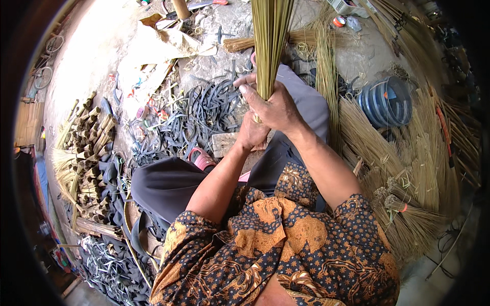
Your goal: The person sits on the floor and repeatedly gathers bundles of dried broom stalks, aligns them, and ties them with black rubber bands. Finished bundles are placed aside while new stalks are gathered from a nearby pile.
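A bundle of thin greenish-yellow sticks (270,48) stands in front of me, fanning a little toward its top, which runs out of the upper edge. My right hand (276,106) wraps round its lower part, with the thumb and a finger pointing left. Just below, my left hand (252,131) is closed at the butt end of the same bundle; the right hand partly covers its fingers. Under my hands lies a small wooden block (224,144). My legs are folded, and a pink sandal (203,159) shows between them.
Dark rubber strips (204,112) litter the floor. Short tied bundles (89,153) are stacked at left, above more strips (109,265). Loose sticks (377,137) heap at right around a blue translucent plastic container (384,102). A brown paper sheet (168,43) lies at the far left.
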`<state>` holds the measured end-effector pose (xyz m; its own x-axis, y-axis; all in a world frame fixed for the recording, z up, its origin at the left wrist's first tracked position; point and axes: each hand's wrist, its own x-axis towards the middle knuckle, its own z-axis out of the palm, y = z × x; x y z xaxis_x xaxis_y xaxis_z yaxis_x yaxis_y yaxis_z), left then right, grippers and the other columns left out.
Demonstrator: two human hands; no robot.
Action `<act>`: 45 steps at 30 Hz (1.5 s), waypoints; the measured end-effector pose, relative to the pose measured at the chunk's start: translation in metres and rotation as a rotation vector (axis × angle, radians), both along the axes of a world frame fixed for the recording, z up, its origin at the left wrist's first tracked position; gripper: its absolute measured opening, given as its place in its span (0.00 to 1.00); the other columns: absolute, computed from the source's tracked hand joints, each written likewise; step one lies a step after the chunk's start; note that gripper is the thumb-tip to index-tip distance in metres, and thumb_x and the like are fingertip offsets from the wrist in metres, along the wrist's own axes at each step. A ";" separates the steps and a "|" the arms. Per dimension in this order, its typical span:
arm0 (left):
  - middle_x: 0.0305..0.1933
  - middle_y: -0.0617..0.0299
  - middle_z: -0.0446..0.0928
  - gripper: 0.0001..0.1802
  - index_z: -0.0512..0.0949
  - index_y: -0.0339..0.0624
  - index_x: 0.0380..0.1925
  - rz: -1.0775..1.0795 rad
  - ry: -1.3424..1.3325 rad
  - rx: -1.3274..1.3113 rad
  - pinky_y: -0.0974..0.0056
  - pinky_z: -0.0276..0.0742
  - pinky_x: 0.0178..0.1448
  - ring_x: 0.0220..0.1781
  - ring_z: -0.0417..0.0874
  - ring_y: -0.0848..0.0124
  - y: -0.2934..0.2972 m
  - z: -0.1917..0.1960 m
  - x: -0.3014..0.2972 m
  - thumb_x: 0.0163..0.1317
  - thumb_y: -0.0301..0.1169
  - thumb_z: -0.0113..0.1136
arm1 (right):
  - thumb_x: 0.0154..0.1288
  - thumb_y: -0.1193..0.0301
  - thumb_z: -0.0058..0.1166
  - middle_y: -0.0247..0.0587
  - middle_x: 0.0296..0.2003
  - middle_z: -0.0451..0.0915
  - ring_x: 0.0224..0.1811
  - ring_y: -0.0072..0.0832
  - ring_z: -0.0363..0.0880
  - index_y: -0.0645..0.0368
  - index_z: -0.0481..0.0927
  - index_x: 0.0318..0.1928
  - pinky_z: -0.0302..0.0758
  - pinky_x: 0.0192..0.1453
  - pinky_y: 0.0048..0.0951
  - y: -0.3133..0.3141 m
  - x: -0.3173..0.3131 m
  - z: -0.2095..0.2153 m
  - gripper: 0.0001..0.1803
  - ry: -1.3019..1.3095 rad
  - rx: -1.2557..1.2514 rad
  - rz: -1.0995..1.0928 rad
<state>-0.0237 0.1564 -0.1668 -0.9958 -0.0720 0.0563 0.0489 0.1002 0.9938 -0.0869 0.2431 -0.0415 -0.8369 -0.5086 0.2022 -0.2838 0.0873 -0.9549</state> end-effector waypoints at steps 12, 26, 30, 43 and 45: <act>0.49 0.43 0.86 0.20 0.79 0.39 0.55 -0.051 0.082 -0.159 0.52 0.81 0.56 0.53 0.87 0.49 0.017 -0.075 0.006 0.65 0.33 0.65 | 0.76 0.67 0.59 0.35 0.31 0.81 0.31 0.19 0.80 0.60 0.84 0.49 0.76 0.35 0.26 0.016 0.018 -0.070 0.09 0.099 0.106 -0.057; 0.23 0.61 0.77 0.09 0.76 0.37 0.31 -0.503 -0.273 0.227 0.62 0.74 0.27 0.23 0.78 0.71 -0.012 0.092 -0.005 0.59 0.30 0.67 | 0.74 0.61 0.66 0.27 0.23 0.75 0.21 0.18 0.75 0.62 0.80 0.60 0.76 0.28 0.26 0.031 -0.005 0.029 0.23 -0.739 -0.586 0.292; 0.23 0.58 0.78 0.16 0.77 0.35 0.37 0.190 -0.107 -0.384 0.62 0.77 0.30 0.26 0.82 0.69 0.006 0.121 0.015 0.63 0.37 0.69 | 0.75 0.60 0.66 0.26 0.23 0.74 0.20 0.17 0.73 0.61 0.82 0.56 0.75 0.27 0.25 0.014 -0.005 0.021 0.20 -0.748 -0.522 0.053; 0.31 0.61 0.83 0.23 0.76 0.37 0.55 -0.214 -0.480 -0.075 0.63 0.80 0.37 0.30 0.81 0.74 -0.026 0.119 0.018 0.65 0.37 0.70 | 0.73 0.64 0.65 0.21 0.20 0.66 0.19 0.16 0.66 0.57 0.82 0.56 0.71 0.26 0.23 -0.009 -0.010 0.012 0.16 -0.875 -0.569 -0.179; 0.33 0.56 0.84 0.23 0.76 0.37 0.55 -0.184 -0.390 -0.198 0.61 0.81 0.40 0.33 0.84 0.69 -0.030 0.111 0.018 0.65 0.37 0.70 | 0.74 0.66 0.62 0.20 0.19 0.64 0.16 0.16 0.64 0.56 0.83 0.53 0.69 0.23 0.26 -0.012 -0.012 0.004 0.12 -0.918 -0.565 -0.208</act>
